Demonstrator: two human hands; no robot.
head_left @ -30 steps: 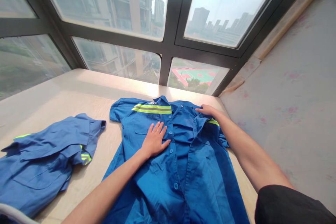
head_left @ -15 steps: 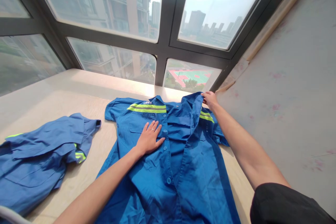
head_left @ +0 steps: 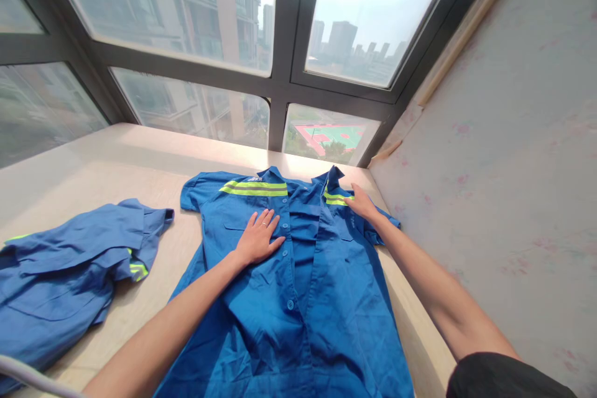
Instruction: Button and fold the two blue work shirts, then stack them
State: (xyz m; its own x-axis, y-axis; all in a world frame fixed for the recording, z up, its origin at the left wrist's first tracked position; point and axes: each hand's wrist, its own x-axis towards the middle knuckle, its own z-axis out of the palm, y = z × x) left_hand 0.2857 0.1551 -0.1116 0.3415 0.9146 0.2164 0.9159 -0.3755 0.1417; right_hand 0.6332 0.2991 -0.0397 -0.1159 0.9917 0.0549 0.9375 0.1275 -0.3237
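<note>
A blue short-sleeved work shirt (head_left: 247, 298) with yellow-green and grey stripes lies face up, its buttoned front unfastened. My left hand (head_left: 259, 236) rests flat on the chest panel beside the buttons, fingers spread, a ring on one finger. Over at the striped part of the other front panel is my right hand (head_left: 361, 204). Its fingers reach toward the stripe with the thumb apart, and I see no cloth pinched between them. Both collar points stand up, with the shirt's inside showing between the front panels.
Another blue garment (head_left: 69, 267) with similar stripes lies rumpled at the left on the pale wooden surface (head_left: 140, 161). A whitish curved bar (head_left: 32, 376) crosses the lower left corner. Dark-framed windows (head_left: 282, 43) stand behind, and a flowered wall (head_left: 504, 155) bounds the right.
My right hand has let go of the raised collar edge and moved down slightly. That front panel now lies flatter, showing its stripe. The left hand stays on the shirt; the view has shifted a little.
</note>
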